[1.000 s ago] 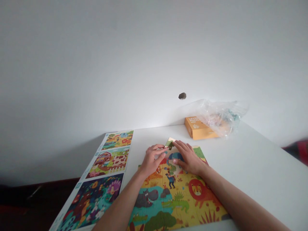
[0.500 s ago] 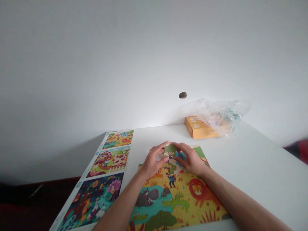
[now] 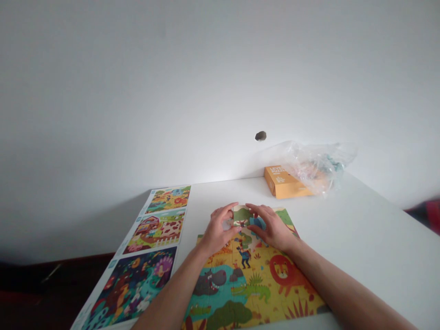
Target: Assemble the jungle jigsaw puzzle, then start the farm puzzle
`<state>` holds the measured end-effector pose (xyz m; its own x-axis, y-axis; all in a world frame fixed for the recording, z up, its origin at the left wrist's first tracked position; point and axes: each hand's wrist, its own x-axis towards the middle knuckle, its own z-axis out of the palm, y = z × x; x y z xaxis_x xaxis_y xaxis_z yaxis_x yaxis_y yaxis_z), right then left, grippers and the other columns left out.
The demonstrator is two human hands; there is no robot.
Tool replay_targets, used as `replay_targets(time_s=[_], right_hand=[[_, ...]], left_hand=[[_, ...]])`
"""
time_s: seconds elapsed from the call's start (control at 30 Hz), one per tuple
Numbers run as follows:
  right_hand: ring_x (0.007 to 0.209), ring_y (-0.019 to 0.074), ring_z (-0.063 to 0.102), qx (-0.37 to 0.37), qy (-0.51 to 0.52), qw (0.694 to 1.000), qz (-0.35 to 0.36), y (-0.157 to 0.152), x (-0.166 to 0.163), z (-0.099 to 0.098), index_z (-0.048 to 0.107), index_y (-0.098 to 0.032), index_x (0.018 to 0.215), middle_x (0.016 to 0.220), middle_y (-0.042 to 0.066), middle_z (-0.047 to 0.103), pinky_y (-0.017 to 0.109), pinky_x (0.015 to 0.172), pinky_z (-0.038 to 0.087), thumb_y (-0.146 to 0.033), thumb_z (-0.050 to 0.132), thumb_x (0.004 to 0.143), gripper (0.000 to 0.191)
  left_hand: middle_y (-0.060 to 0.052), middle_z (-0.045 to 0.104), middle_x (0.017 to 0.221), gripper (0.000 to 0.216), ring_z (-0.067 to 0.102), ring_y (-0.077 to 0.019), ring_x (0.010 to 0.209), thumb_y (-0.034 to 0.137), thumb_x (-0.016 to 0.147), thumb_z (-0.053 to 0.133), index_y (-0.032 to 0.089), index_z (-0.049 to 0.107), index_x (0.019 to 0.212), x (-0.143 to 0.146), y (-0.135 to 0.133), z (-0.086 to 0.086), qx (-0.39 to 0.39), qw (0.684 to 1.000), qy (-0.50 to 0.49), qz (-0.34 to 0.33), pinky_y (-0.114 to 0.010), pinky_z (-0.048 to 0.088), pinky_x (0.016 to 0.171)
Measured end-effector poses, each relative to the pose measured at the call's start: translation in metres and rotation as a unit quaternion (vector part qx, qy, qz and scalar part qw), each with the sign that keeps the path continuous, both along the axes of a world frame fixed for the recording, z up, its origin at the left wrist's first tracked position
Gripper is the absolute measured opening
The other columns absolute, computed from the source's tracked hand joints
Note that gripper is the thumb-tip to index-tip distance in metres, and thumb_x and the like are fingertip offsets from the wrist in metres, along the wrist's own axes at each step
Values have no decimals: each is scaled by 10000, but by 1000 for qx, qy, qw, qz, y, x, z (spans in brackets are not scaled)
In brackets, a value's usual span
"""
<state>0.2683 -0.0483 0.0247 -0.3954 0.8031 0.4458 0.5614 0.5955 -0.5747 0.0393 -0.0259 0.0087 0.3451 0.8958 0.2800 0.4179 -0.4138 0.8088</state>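
Note:
A green-topped puzzle piece (image 3: 242,214) is held at the far edge of a colourful animal jigsaw puzzle (image 3: 256,270). My left hand (image 3: 219,228) pinches the piece's left side, thumb below and index finger above. On the other side, my right hand (image 3: 271,227) has its thumb and index finger at the piece's right edge. Part of the jigsaw's far row is hidden under my hands. Its lion, hippo and crocodile pictures show nearer to me. Whether the piece lies flat against its neighbours, I cannot tell.
To the left lies a sheet with three printed pictures (image 3: 156,229). An orange puzzle box (image 3: 290,190) sits at the back right, a crumpled clear plastic bag (image 3: 319,165) on it. The white table (image 3: 371,256) meets a white wall (image 3: 206,91) with a small hole.
The puzzle piece has shifted slightly to the left and more of its face shows. My right index finger has drawn back a little along its top edge.

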Motion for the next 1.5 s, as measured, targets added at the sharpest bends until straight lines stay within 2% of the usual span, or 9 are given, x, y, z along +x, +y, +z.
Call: replay_targets(time_s=[0.33, 0.47, 0.57, 0.8, 0.93, 1.1, 1.2, 1.33, 1.5], right_hand=[[1029, 246, 563, 1, -7, 1000, 7, 0, 0, 1, 368, -223, 1434, 1123, 109, 629, 416, 916, 439, -320, 567, 918, 561], [1074, 290, 520, -39, -63, 997, 23, -2, 0, 5, 211, -195, 1515, 1203, 135, 590, 470, 960, 395, -414, 687, 800, 887], [1074, 313, 498, -59, -116, 990, 46, -5, 0, 10, 177, -200, 1534, 1213, 135, 576, 486, 968, 368, -469, 782, 670, 1089], [1013, 287, 511, -69, -126, 988, 65, -5, 0, 11, 227, -212, 1522, 1112, 108, 602, 466, 967, 347, -443, 772, 681, 1028], [1022, 276, 527, -71, -102, 988, 91, -6, 1, 13, 241, -222, 1512, 1129, 105, 581, 448, 961, 373, -398, 755, 713, 966], [970, 220, 564, -85, 6, 990, 113, -9, 0, 13, 350, -256, 1448, 1060, 72, 585, 357, 867, 462, -170, 581, 822, 672], [887, 191, 584, -78, 70, 992, 77, -8, -2, 5, 441, -248, 1363, 982, 50, 600, 335, 818, 485, -177, 542, 858, 520], [811, 164, 588, -65, 139, 988, 3, -3, -3, -5, 510, -232, 1266, 897, 29, 605, 313, 773, 499, -247, 533, 902, 366], [788, 156, 579, -51, 157, 986, -27, 1, -3, -10, 558, -229, 1206, 846, 21, 580, 295, 757, 499, -290, 538, 922, 291]], left_hand=[[-46, 658, 1074, 608, 580, -249, 1073, 262, 735, 765, 282, 523, 1292, 0, 0, 9, 77, 991, 96, 46, -499, 304, 1063], [-57, 654, 1129, 547, 565, -257, 1096, 238, 761, 727, 272, 514, 1264, -1, 2, 7, 99, 982, 113, 116, -472, 321, 1041], [-60, 646, 1172, 536, 548, -271, 1110, 233, 752, 725, 272, 513, 1243, -3, 6, 2, 103, 973, 126, 162, -459, 344, 1014], [-67, 634, 1187, 529, 497, -312, 1131, 296, 721, 771, 297, 561, 1206, -5, 6, -2, 119, 951, 207, 198, -503, 308, 995], [-70, 612, 1199, 511, 476, -309, 1149, 354, 709, 779, 294, 596, 1183, -4, 3, 2, 113, 951, 238, 163, -523, 283, 1014], [-72, 526, 1338, 567, 387, -344, 1264, 362, 643, 809, 304, 633, 1179, -5, -2, 7, 118, 957, 258, 62, -545, 250, 1061], [-63, 484, 1414, 749, 328, -353, 1315, 350, 635, 810, 321, 531, 1330, -4, -6, 11, 129, 962, 239, -4, -535, 215, 1104], [-60, 566, 1330, 881, 340, -339, 1298, 367, 624, 835, 318, 438, 1409, 0, -13, 16, 136, 965, 211, -73, -515, 201, 1128], [-58, 600, 1249, 798, 380, -306, 1256, 391, 635, 837, 286, 499, 1350, 3, -16, 16, 141, 968, 194, -74, -485, 217, 1133]])
